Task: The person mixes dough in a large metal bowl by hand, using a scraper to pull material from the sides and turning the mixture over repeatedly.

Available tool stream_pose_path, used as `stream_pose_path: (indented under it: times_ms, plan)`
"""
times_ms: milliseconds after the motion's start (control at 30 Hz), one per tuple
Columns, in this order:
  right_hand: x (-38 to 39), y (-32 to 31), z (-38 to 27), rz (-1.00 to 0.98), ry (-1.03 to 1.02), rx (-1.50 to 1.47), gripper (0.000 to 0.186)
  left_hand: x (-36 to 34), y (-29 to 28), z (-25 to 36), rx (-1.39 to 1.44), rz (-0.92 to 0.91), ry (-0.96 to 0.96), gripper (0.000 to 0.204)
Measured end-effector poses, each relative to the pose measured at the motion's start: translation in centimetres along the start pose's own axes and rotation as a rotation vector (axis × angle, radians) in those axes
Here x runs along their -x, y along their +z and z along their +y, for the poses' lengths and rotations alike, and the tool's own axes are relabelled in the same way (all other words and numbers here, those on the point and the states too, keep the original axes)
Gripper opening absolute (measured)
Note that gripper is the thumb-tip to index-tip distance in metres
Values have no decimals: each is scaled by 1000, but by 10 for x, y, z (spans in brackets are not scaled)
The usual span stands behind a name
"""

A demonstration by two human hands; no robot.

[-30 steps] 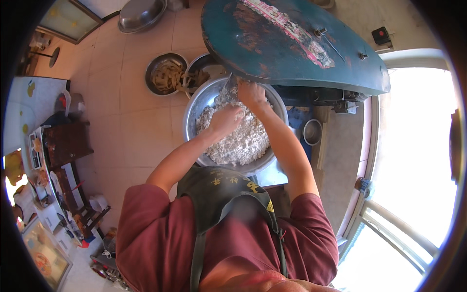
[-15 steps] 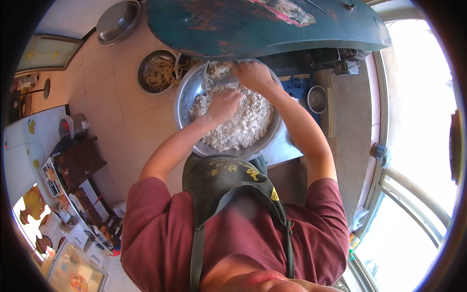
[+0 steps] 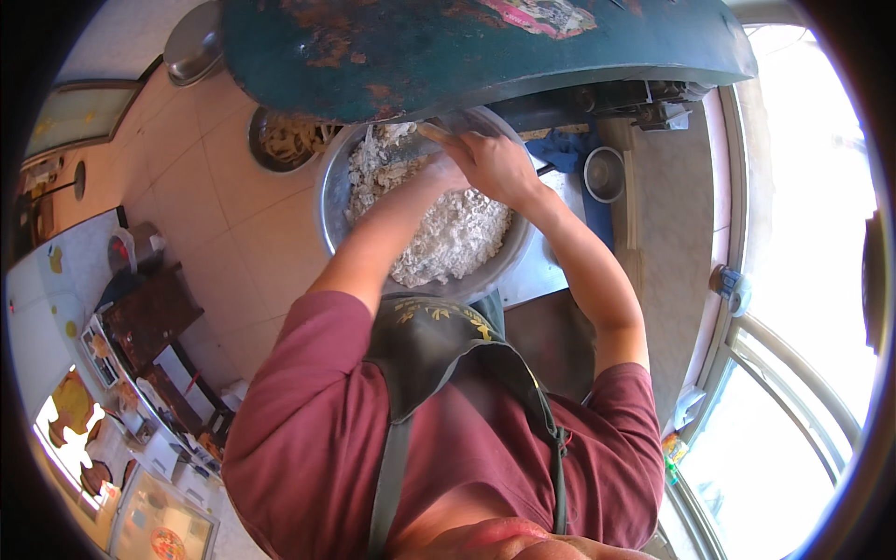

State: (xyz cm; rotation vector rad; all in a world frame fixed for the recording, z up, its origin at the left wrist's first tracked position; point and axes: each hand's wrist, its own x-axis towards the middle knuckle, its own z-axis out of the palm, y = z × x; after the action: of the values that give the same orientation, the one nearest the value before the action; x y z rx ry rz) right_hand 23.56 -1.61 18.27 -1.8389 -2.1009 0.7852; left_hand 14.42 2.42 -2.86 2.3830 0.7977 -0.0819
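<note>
A wide metal bowl (image 3: pixel 331 219) holds crumbly white flour mixture (image 3: pixel 443 243) beneath the edge of a green machine (image 3: pixel 485 56). My right hand (image 3: pixel 495 168) is at the upper right of the bowl, fingers bent round something pale that I cannot make out, near flour clumps at the top rim. My left hand (image 3: pixel 439 173) reaches into the mixture just left of and partly beneath my right hand; its fingers are hidden.
A bowl of pale strips (image 3: pixel 280 140) and an upturned basin (image 3: pixel 191 51) sit upper left. A small steel bowl (image 3: pixel 604 175) is right, beside blue cloth (image 3: pixel 560 149). A cluttered shelf (image 3: pixel 140 317) stands left, a bright window (image 3: pixel 793 187) far right.
The view has shifted, bringing the green machine further left over the bowls. My left hand has moved up and right, tucking in beside and partly under my right hand.
</note>
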Motion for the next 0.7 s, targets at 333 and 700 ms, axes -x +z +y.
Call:
stream_pose_path:
  times_ms: [333, 700]
  plan:
    - [-53, 47, -16, 78, 29, 213, 39, 149, -43, 33, -206, -163, 60, 88]
    - [-66, 61, -33, 52, 34, 286, 42, 183, -46, 20, 308, 194, -175, 45]
